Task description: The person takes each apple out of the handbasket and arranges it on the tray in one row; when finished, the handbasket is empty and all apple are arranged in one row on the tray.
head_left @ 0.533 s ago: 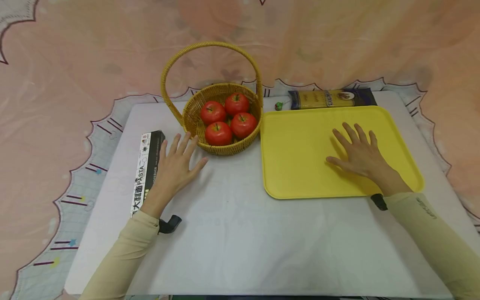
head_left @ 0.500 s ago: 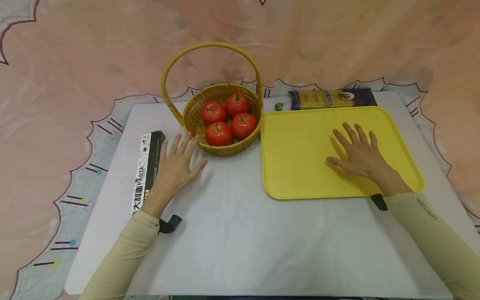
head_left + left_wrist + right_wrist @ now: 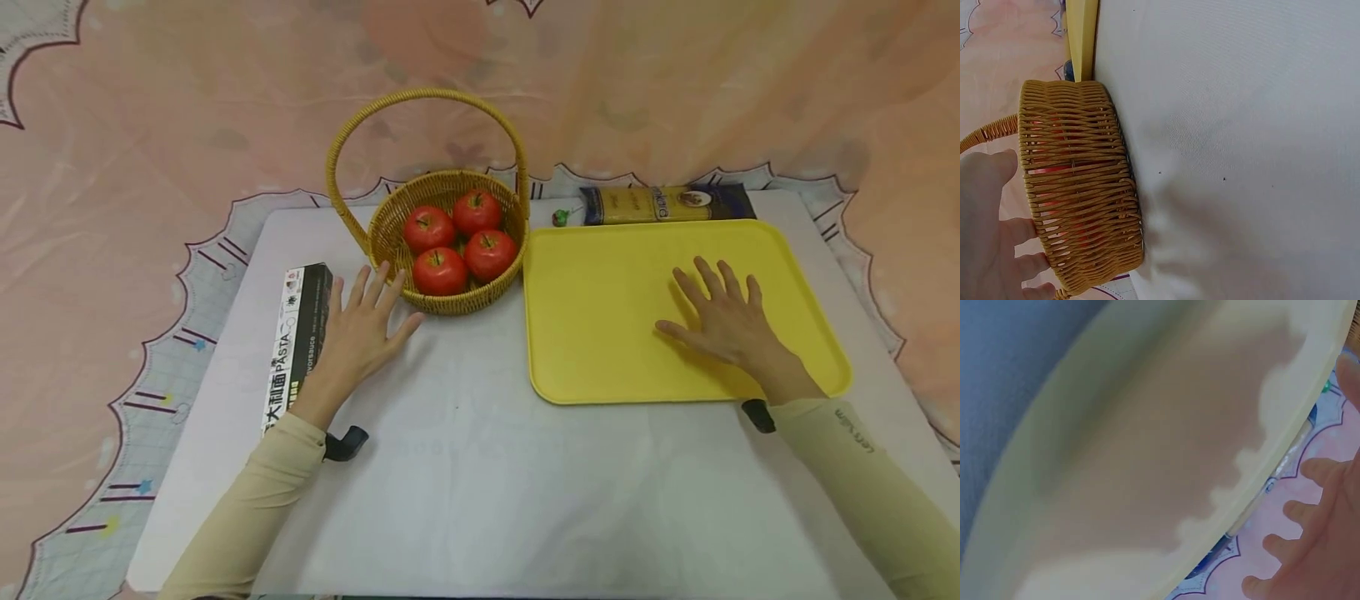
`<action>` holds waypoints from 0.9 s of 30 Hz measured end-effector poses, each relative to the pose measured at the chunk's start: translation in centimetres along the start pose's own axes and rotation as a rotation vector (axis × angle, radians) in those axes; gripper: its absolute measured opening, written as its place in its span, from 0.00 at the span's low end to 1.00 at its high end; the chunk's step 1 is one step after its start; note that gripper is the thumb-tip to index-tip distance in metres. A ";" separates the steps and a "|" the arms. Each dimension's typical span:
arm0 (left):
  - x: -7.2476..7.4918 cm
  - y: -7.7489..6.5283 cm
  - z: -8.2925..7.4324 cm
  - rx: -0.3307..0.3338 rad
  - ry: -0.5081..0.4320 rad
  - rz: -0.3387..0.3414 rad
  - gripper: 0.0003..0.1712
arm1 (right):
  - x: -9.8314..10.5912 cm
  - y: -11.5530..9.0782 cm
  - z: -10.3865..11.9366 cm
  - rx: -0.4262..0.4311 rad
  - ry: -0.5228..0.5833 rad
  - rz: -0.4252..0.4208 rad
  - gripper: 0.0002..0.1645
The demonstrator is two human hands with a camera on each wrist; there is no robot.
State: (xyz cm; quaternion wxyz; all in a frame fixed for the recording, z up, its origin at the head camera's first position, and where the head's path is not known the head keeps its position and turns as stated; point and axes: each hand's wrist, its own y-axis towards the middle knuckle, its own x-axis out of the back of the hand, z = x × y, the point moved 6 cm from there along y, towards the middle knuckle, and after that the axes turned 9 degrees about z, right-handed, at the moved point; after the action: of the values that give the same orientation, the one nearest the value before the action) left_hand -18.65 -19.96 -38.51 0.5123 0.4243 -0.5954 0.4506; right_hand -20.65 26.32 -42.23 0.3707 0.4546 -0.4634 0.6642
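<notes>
My left hand (image 3: 362, 337) hovers with spread fingers between a black-and-white pasta box (image 3: 309, 312) and a wicker basket (image 3: 468, 302). Several red apples (image 3: 439, 272) lie in the basket, under its tall arched handle. In the left wrist view, the fingers of that hand appear beside the woven basket wall (image 3: 1079, 187); whether they touch it I cannot tell. Over the yellow tray (image 3: 592, 321) hangs my right hand (image 3: 727, 327), its fingers spread and holding nothing. The right wrist view shows its shadow on the tray (image 3: 1110, 575).
Behind the tray lies a yellow-and-dark-blue pasta packet (image 3: 667, 204). Left of the packet is a small green-and-red ball on a thin stick (image 3: 561, 217). A white cloth (image 3: 480, 500) covers the table, and a patterned pink curtain (image 3: 225, 100) stands behind.
The head view has tilted slightly, so the scene sits a little lower. Both hands have drifted slightly to the right, fingers still spread. The basket, tray, box and packet have stayed in place.
</notes>
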 end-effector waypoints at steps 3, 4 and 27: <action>0.1 -0.1 0.1 0.002 0.008 0.003 0.42 | -0.3 0.0 0.1 0.001 -0.004 0.005 0.53; 0.1 -0.1 0.2 0.001 0.012 0.000 0.42 | -0.3 0.1 0.1 0.002 -0.002 0.007 0.53; -1.1 -1.9 -5.9 -0.071 -0.567 -0.442 0.17 | 1.0 2.0 3.1 0.158 0.306 -0.133 0.38</action>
State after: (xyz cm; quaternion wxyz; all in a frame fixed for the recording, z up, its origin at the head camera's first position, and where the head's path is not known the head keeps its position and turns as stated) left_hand -15.29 -14.64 -39.04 0.4264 0.6326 -0.6231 0.1724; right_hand -22.02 22.88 -41.36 0.4430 0.4057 -0.3170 0.7339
